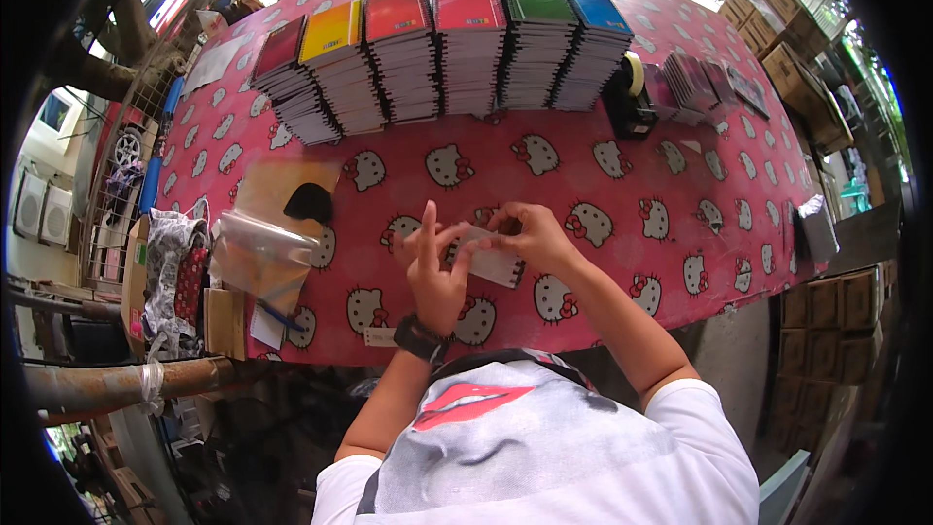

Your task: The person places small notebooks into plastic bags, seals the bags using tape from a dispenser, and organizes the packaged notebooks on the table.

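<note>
I had a small white spiral-bound notebook (489, 258) at the middle of the frame, resting low over the pink cartoon-cat patterned surface (622, 194). My left hand (434, 267) was clamped on its left end, thumb and fingers pinching while the index finger stuck straight up; my right hand (533, 233) was closed on its upper right edge, fingertips pressed together on the cover. Along the top of the frame stood a row of stacked notebooks with maroon, yellow, red, green and blue covers (437, 49), with a black tape dispenser (627, 97) just to their right. At centre left lay a clear plastic bag (255, 248) over a brown paper sheet (277, 190). I judged the grip was light and mostly fingertips, so the notebook could have slipped or twisted, and a hard pull might have creased its cover or snagged the wire binding.
</note>
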Demonstrator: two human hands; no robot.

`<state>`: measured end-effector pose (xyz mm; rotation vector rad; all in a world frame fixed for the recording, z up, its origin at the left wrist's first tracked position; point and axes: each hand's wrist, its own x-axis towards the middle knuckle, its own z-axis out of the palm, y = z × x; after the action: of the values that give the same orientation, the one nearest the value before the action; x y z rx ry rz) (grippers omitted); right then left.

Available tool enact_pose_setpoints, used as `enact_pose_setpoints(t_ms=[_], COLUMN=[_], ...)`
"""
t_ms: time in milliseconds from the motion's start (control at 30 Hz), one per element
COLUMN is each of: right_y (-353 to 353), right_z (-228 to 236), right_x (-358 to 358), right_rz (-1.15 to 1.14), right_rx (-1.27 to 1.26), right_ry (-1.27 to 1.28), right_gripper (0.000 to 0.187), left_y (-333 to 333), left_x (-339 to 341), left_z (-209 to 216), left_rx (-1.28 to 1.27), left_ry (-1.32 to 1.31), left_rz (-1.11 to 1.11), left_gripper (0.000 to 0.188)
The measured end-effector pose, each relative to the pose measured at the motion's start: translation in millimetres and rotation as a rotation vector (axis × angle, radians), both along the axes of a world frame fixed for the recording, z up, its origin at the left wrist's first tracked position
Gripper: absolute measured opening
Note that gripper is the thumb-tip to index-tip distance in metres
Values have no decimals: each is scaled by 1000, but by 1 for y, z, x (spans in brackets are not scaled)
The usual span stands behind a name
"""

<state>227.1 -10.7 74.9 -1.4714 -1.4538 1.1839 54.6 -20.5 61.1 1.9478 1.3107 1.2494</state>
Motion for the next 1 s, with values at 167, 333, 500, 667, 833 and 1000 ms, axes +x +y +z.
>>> enact_pose_setpoints(t_ms=[167,333,500,667,833,1000], right_y=[15,71,120,133,82,82], right_z=[-6,-16,-47,-48,-66,-106], right_x=[13,120,307,308,300,282], right_rz=[83,-285,-949,-748,-764,-638], right_rx=[-129,224,31,134,91,-411], right_ry=[28,-9,-723,-572,-143,561], right_gripper=[20,15,31,33,24,24], left_y=[-34,-34,-31,-31,-33,-31], left_x=[0,-11,4,-2,-3,-1], left_z=[-9,-17,-17,-23,-16,-13], left_rx=[187,148,190,173,132,118], left_ry=[569,602,535,559,595,572], left_rz=[-237,-287,-291,-260,-244,-286], left_gripper=[53,63,64,63,62,65])
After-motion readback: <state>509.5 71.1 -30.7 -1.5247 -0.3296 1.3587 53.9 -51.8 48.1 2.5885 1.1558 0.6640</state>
